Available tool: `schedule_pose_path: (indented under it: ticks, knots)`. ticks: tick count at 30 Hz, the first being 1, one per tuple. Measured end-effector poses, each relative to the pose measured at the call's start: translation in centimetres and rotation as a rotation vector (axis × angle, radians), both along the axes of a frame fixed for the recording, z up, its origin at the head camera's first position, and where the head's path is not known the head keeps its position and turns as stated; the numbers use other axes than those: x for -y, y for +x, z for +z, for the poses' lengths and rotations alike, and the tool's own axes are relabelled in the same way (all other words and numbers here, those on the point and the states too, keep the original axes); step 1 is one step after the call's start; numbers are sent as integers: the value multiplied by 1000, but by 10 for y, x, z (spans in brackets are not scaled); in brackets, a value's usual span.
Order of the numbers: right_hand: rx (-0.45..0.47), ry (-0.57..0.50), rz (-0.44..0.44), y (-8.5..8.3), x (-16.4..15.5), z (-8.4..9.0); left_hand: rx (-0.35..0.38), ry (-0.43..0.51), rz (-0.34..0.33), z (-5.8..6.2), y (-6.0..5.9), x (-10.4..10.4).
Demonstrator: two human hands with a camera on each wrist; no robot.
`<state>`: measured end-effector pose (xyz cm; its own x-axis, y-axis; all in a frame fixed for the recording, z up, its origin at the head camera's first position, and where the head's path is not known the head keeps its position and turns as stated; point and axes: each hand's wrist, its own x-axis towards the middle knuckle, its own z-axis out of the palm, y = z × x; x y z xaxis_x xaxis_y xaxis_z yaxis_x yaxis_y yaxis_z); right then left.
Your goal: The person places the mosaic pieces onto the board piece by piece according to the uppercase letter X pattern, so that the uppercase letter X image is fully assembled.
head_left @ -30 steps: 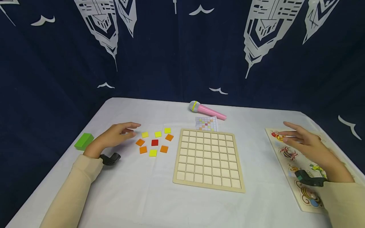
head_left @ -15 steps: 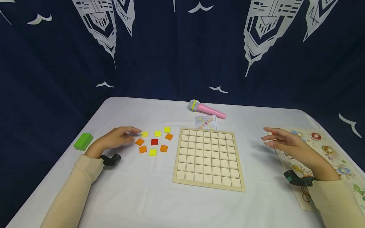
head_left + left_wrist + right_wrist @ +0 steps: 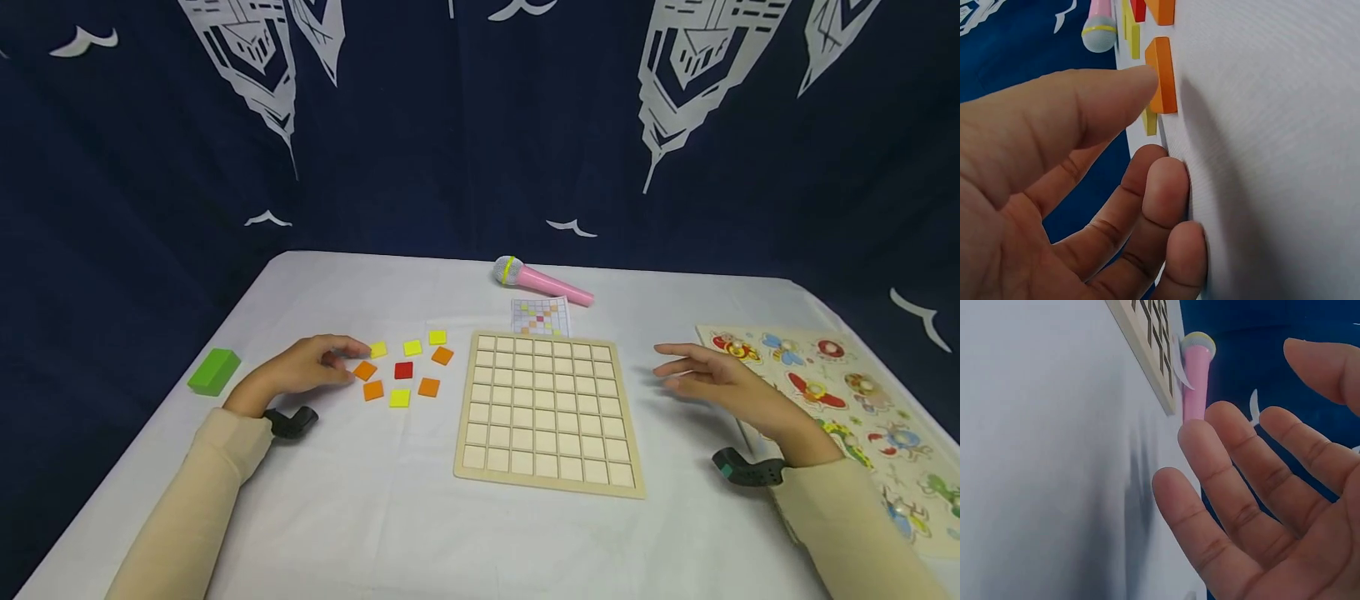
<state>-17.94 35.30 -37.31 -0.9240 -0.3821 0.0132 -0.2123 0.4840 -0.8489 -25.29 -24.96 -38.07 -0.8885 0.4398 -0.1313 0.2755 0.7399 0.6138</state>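
Observation:
My left hand (image 3: pixel 330 364) rests on the white cloth to the left of several loose colour tiles. In the left wrist view its thumb (image 3: pixel 1104 100) touches the edge of an orange tile (image 3: pixel 1163 75), and the other fingers (image 3: pixel 1163 187) lie loosely curled against the cloth. This orange tile (image 3: pixel 365 371) is the leftmost of the group, with a red tile (image 3: pixel 403 370) beside it. My right hand (image 3: pixel 701 381) hovers with straight, spread fingers (image 3: pixel 1229 481) just right of the wooden grid board (image 3: pixel 547 412) and holds nothing. Every cell of the board is bare.
A pink toy microphone (image 3: pixel 543 285) and a small pattern card (image 3: pixel 540 317) lie behind the board. A green block (image 3: pixel 214 372) sits at the left, near the table edge. A wooden animal peg puzzle (image 3: pixel 862 392) lies at the right. A dark curtain hangs behind.
My right hand has moved left, off the animal puzzle to just beside the grid board. My left hand has sunk slightly towards the orange tile.

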Motion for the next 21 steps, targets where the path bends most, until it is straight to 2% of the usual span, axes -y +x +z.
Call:
schedule_pose_path:
  ticks: [6,12,21]
  knots:
    - [93,-3,11,-8,18,-2,-8,2,-1,-4,-1,-2]
    - [144,-4,0,-15,34,-5,1,4,1,-8,-2,-4]
    - [142,16,-33,-17,51,-12,19,-6,12,-9,-4,-4]
